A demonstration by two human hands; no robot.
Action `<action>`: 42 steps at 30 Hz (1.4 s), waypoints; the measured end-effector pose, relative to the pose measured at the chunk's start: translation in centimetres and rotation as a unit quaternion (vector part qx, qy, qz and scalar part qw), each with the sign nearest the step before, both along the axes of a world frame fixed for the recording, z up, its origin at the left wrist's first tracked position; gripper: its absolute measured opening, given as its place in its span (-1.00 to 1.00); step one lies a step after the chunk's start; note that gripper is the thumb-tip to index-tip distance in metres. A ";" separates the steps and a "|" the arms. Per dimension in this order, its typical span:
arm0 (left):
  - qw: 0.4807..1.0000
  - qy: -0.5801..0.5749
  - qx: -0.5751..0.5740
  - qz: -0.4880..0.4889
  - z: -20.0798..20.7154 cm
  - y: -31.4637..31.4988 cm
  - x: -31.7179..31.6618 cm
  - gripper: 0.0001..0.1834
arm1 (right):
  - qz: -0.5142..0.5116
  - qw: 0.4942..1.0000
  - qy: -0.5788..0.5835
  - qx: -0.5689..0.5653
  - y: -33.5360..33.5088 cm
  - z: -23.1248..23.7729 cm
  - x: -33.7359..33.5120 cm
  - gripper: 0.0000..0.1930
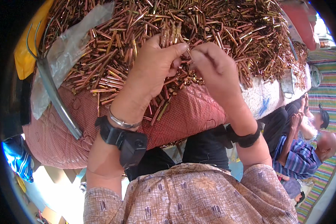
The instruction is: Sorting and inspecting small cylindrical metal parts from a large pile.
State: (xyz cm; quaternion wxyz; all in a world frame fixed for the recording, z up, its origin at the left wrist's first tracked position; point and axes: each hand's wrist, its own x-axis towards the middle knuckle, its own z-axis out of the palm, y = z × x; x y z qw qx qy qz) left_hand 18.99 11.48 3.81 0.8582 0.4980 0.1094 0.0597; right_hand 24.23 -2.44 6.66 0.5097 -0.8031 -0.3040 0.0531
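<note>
Over the near side of the pile point(227, 22), the left hand point(150, 63) is curled around a few metal tubes point(170, 34); the right hand point(218, 69) is pinched, apparently on one more. Only that handful looks gathered; the pile itself lies loose.

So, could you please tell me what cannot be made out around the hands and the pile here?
All in the head view:
Right hand: its fingertips are blurred, so what they pinch, if anything, is unclear.
Bundle of metal pieces: its lower ends are hidden by the left hand.
Pile: its far side is cut off by the top edge.
Red checked cloth: partly hidden under the pile.
</note>
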 end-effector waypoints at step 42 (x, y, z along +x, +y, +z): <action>0.998 0.026 0.042 -0.025 1.2 -0.7 -0.6 -0.79 | 0.073 0.870 0.353 0.337 -1.1 0.9 5.0 -0.97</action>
